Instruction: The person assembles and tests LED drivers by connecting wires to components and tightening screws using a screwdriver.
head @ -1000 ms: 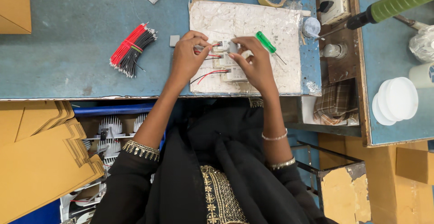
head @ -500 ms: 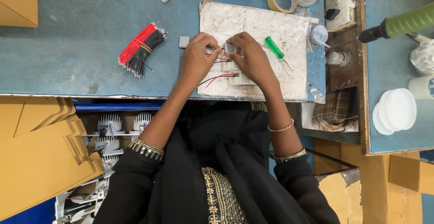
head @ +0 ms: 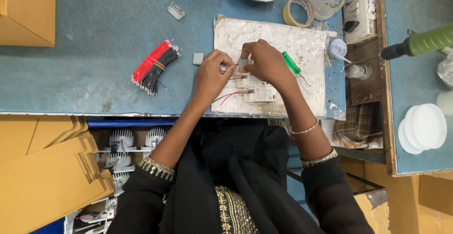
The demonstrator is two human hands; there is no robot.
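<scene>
Near: cardboard stack lower left, cut off by frame edge; white finned parts under bench edge, half hidden. Left hand fingers pinched narrow on wire end, item itself too small to make out. Right hand fingers closed on small grey module, mostly covered. More modules just below hands, on white board. Green screwdriver partly under right hand. Red-black wire bundle well left. Tape roll far. Versus earlier: hands stay together on board; view shifted only.

Head view, straight down (near)
</scene>
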